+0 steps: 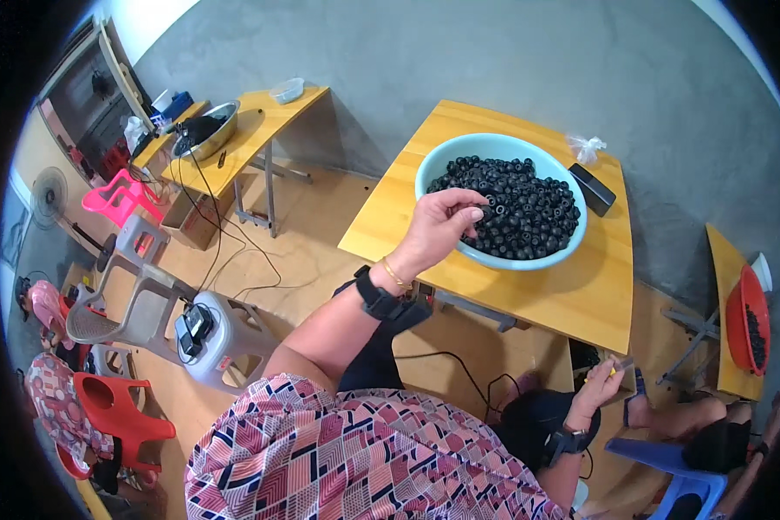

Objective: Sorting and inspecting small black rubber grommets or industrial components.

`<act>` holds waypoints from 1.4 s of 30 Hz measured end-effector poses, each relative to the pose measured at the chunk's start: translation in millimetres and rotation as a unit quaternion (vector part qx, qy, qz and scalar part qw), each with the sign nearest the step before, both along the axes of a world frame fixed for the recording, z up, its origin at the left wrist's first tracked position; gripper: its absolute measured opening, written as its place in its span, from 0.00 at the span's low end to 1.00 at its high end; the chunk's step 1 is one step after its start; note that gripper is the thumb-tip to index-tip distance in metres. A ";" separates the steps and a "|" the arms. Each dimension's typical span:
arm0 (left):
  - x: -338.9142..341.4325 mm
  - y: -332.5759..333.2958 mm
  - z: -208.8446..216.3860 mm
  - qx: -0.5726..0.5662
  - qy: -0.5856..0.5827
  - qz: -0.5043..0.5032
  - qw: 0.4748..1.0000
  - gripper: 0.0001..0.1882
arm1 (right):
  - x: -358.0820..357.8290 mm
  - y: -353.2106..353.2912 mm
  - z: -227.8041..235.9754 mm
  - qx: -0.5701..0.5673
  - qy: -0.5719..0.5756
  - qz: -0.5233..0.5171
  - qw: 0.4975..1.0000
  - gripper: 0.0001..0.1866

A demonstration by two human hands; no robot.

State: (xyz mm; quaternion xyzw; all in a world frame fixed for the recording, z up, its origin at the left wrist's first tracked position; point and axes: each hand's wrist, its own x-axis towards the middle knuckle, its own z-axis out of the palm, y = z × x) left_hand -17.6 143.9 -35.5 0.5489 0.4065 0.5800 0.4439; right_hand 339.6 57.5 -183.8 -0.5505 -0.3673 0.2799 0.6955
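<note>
A pale blue basin (423, 178) on the wooden table (381, 204) holds a heap of small black round parts (529, 212), several with a hole through them. My left hand (442, 227) reaches over its near left rim. Thumb and forefinger are pinched at one small black ring-shaped part (491, 201) on the heap's edge. Low on the right, beside my knee, my right hand (594, 394) is closed around a slim tool (615, 372) with a yellow handle. Its tip is too small to make out.
A black case (593, 189) and a clear plastic bag (587, 147) lie right of the basin. At left stand a grey stool (225, 325) with black devices, cables, and a table with a metal bowl (225, 130). Other people sit at both sides; a red basin (737, 316) stands far right.
</note>
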 end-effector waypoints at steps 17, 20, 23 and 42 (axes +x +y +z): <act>4.2 -143.9 64.1 0.038 -0.329 -0.337 0.881 0.11 | -116.3 -56.6 175.9 0.123 -0.134 0.265 0.947 0.05; 7.6 -162.2 75.6 0.035 -0.301 -0.350 0.886 0.11 | -142.4 -80.9 216.2 0.206 -0.311 0.264 0.890 0.07; 10.4 -167.3 78.7 0.052 -0.313 -0.371 0.873 0.10 | -161.2 -89.7 239.4 0.313 -0.352 0.269 0.840 0.10; 10.6 -168.9 84.1 -0.018 -0.198 -0.320 0.927 0.10 | -170.1 -84.2 259.2 0.335 -0.388 0.378 0.771 0.14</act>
